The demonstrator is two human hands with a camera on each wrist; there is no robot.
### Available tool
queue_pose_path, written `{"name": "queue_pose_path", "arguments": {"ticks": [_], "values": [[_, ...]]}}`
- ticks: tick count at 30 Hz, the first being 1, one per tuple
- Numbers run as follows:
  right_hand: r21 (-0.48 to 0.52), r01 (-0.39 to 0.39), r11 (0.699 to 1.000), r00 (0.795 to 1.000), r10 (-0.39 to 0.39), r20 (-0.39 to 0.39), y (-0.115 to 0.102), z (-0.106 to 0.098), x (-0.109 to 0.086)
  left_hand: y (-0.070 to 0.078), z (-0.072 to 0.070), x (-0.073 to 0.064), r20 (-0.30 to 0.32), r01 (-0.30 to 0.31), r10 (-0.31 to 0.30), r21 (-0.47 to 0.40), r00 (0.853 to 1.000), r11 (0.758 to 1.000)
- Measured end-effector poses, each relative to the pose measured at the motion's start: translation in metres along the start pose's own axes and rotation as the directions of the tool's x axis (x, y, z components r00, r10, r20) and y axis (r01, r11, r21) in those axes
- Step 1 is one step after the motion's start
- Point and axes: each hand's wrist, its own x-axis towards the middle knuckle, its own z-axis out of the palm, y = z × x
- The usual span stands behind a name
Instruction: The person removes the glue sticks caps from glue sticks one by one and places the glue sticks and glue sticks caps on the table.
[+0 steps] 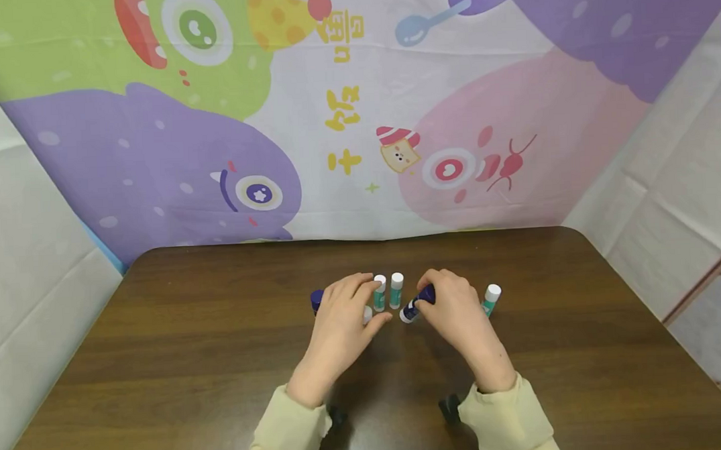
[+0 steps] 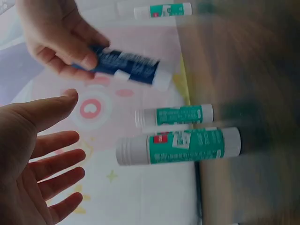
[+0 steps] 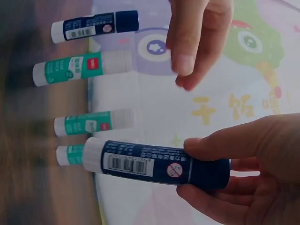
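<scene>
My right hand [image 1: 457, 311] pinches a dark blue glue stick [image 3: 140, 161] by its blue cap. The stick is tilted, its white base pointing down and to the left. My left hand [image 1: 340, 313] hovers with fingers spread and holds nothing; in the left wrist view its palm and fingers [image 2: 58, 166] show plainly. Beyond the hands, two green-and-white glue sticks [image 1: 396, 292] stand upright side by side. A third white cap [image 1: 367, 314] shows beside the left thumb, its body hidden by that hand. Another dark blue glue stick [image 3: 93, 27] stands left of the left hand, mostly covered in the head view.
One more green glue stick [image 1: 491, 298] stands right of my right hand, partly behind it. Everything stands on a brown wooden table [image 1: 191, 353]. A cloth with cartoon figures [image 1: 347, 205] hangs behind the table's far edge.
</scene>
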Motion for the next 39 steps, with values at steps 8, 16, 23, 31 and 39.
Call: {"name": "queue_pose_path", "arguments": {"ticks": [8, 16, 23, 31, 39], "values": [[0.047, -0.004, 0.999, 0.999, 0.006, -0.046, -0.006, -0.011, -0.006, 0.009, 0.007, 0.000, 0.030, -0.073, 0.073, 0.025, 0.997, 0.997], [0.122, 0.024, 0.992, 0.998, -0.016, -0.060, -0.009, -0.017, -0.008, 0.014, 0.013, 0.003, 0.016, -0.095, 0.095, -0.010, 0.995, 0.995], [0.193, 0.023, 0.981, 0.999, -0.014, -0.045, -0.009, -0.023, -0.010, 0.017, 0.018, 0.007, -0.001, -0.085, 0.085, -0.020, 0.996, 0.996], [0.338, 0.021, 0.941, 1.000, -0.020, -0.007, -0.009, -0.029, -0.012, 0.017, 0.017, 0.009, -0.096, -0.092, 0.088, -0.044, 0.991, 0.995], [0.427, 0.031, 0.904, 0.999, -0.038, 0.007, -0.008, -0.030, -0.011, 0.016, 0.007, 0.010, -0.144, -0.099, 0.096, -0.019, 0.985, 0.995]]}}
